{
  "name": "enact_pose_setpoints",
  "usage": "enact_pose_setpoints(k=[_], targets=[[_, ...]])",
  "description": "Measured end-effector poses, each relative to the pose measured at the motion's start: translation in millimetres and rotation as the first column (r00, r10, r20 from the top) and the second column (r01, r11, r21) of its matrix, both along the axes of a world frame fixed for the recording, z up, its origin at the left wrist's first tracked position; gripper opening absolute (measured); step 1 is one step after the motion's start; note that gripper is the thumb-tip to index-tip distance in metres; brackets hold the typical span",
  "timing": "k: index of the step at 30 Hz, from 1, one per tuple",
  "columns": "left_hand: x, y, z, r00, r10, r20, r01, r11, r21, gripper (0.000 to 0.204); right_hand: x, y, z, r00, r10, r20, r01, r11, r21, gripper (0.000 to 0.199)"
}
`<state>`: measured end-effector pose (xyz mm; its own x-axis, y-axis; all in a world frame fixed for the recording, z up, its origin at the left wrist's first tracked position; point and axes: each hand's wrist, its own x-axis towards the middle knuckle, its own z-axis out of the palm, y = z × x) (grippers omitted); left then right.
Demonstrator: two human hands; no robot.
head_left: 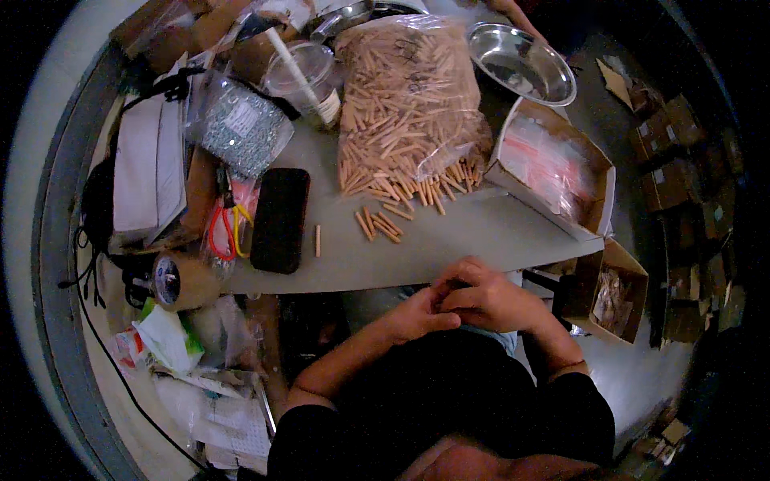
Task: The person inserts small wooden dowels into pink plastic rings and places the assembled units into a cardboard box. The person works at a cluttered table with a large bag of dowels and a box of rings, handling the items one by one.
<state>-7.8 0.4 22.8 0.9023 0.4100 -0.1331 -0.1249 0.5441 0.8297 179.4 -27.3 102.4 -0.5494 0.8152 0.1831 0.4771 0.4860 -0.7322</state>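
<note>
My left hand (419, 315) and my right hand (489, 298) meet in front of my body at the table's near edge. The fingers of both are curled in and touch each other; whatever lies between them, if anything, is hidden. Beyond them on the table lies a large clear plastic bag (409, 96) full of short wooden dowels, its mouth towards me. Several loose dowels (387, 226) have spilled out in front of it. One single dowel (318, 240) stands apart, beside a black phone (280, 220).
Right of the bag are an open cardboard box (597, 220) of clear plastic bags and a steel bowl (521, 64). To the left lie scissors (228, 228), a bag of small metal parts (245, 128), a lidded plastic cup (301, 76) and a tape roll (183, 280).
</note>
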Motion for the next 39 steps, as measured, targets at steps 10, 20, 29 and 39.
enact_pose_setpoints(k=[10,20,29,39], targets=[[18.9,16.8,53.2,0.919,0.322,-0.226,-0.095,0.738,0.668,0.021,26.2,-22.2,2.1,0.843,-0.478,-0.246,0.343,0.831,-0.439,0.017],[56.9,20.0,40.6,0.952,0.17,-0.255,-0.074,0.935,0.347,0.012,52.1,-40.0,-25.4,0.673,-0.604,-0.427,0.064,0.623,-0.78,0.012],[102.3,28.0,65.8,0.938,0.102,-0.332,0.026,0.933,0.36,0.014,91.5,-79.6,-32.8,0.466,-0.733,-0.495,0.143,0.614,-0.776,0.009],[199.3,123.7,96.8,0.944,0.331,-0.017,0.027,-0.024,0.999,0.018,228.9,-213.6,-32.3,-0.364,-0.912,0.188,0.924,-0.328,0.197,0.023]])
